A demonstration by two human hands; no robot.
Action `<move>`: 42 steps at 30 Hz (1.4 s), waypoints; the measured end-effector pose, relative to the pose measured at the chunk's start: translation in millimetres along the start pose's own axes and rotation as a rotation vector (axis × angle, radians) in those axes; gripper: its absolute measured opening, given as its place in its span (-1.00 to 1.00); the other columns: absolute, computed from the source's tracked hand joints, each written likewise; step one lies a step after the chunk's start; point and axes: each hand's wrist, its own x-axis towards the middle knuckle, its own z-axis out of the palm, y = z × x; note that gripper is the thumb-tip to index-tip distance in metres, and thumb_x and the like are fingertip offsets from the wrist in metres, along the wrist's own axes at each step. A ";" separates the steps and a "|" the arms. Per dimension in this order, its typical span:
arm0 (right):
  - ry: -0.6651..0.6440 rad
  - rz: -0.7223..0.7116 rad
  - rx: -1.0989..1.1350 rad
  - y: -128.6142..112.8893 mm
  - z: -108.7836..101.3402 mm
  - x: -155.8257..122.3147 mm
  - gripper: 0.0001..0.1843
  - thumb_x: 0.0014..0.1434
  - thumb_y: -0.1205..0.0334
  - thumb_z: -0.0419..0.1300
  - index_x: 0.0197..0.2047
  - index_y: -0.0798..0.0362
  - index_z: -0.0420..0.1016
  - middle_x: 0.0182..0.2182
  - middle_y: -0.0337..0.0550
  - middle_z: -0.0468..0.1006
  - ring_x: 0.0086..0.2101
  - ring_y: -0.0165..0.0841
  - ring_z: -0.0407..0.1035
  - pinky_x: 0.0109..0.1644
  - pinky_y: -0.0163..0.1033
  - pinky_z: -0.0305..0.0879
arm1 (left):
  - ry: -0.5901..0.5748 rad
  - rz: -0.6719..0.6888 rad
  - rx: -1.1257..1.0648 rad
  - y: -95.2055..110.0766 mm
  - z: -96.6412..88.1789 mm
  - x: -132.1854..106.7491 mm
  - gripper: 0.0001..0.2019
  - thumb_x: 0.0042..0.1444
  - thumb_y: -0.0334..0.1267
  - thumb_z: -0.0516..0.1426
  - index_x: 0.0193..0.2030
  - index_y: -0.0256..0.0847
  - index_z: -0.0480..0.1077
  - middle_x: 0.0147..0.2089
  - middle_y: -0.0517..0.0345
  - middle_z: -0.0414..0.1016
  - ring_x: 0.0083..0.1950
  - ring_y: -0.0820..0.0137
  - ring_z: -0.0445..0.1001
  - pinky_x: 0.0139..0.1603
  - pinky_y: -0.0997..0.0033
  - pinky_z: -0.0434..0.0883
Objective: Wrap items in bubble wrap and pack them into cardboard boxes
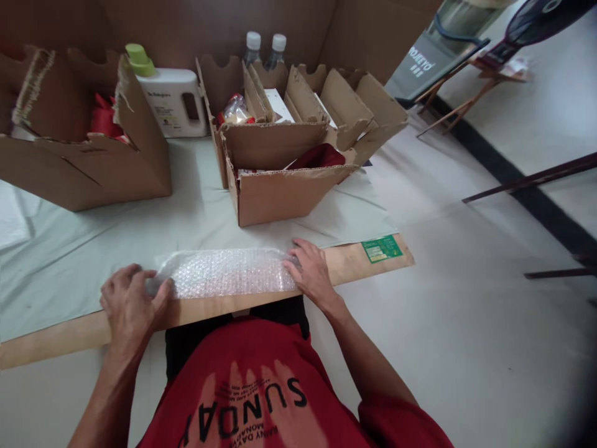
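A long strip of clear bubble wrap [231, 274] lies along the table's near edge, folded or rolled flat. Whether anything is inside it cannot be made out. My left hand [133, 295] grips its left end, thumb on the near side and fingers curled over the far side. At the opposite end, my right hand [308, 269] holds the wrap with bent fingers, the thumb close to its surface. Beneath the wrap are the pale green cloth [196, 218] and the bare wooden table edge [224, 306].
An open cardboard box [280, 193] with dark red fabric stands beyond the wrap, several cardboard dividers behind it. Another cardboard box [116, 171] is at left, beside a white detergent bottle [172, 102]. A green label [382, 249] marks the table's right end. Two capped bottles [277, 50] stand behind.
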 end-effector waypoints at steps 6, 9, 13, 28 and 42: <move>-0.002 0.124 0.313 -25.0 -9.3 -25.8 -0.75 0.27 0.24 0.19 0.01 0.01 0.52 -0.12 -0.07 0.67 -0.20 -0.23 0.55 -0.07 -0.13 0.47 | -0.016 -0.031 -0.121 5.0 -4.9 17.6 -0.90 0.19 -0.19 0.16 -0.22 -0.12 0.46 -0.13 0.00 0.59 -0.13 0.09 0.53 0.03 -0.09 0.46; -0.065 0.174 0.515 -50.1 -6.5 -41.8 -0.35 0.25 0.23 0.22 0.40 0.01 0.30 0.11 -0.03 0.61 -0.07 -0.24 0.57 0.03 -0.14 0.52 | -0.021 0.019 -0.102 19.5 -19.3 55.1 -0.83 0.22 -0.18 0.15 -0.11 -0.15 0.48 -0.17 0.11 0.58 -0.20 0.18 0.54 0.04 0.01 0.46; -0.145 0.160 0.711 -80.9 13.4 -48.5 -0.24 0.26 0.24 0.22 0.50 -0.03 0.20 0.25 -0.04 0.53 0.15 -0.19 0.48 0.26 -0.04 0.43 | -0.061 0.246 -0.058 55.6 -14.0 123.2 -0.62 0.37 -0.22 0.03 0.24 -0.31 0.38 0.12 0.01 0.53 0.12 0.10 0.52 0.22 -0.06 0.36; -0.484 0.301 1.044 -88.2 12.3 -22.8 -0.51 0.37 -0.08 0.18 0.24 0.00 0.51 -0.06 -0.10 0.65 -0.20 -0.29 0.55 -0.07 -0.17 0.52 | -0.423 0.498 -0.488 41.0 -14.6 -39.0 -0.36 0.22 -0.35 0.10 0.46 -0.05 0.18 0.38 -0.10 0.40 0.51 0.01 0.20 0.42 -0.15 0.32; -0.177 -0.424 0.129 -85.5 40.9 18.8 -0.45 0.28 0.49 0.13 0.29 -0.03 0.44 0.34 0.05 0.40 0.33 -0.09 0.23 0.28 0.09 0.31 | -0.169 0.014 -0.322 47.4 40.5 14.4 -0.38 0.21 -0.13 0.13 0.39 -0.34 0.27 -0.27 0.06 0.58 -0.18 0.17 0.53 0.02 0.10 0.45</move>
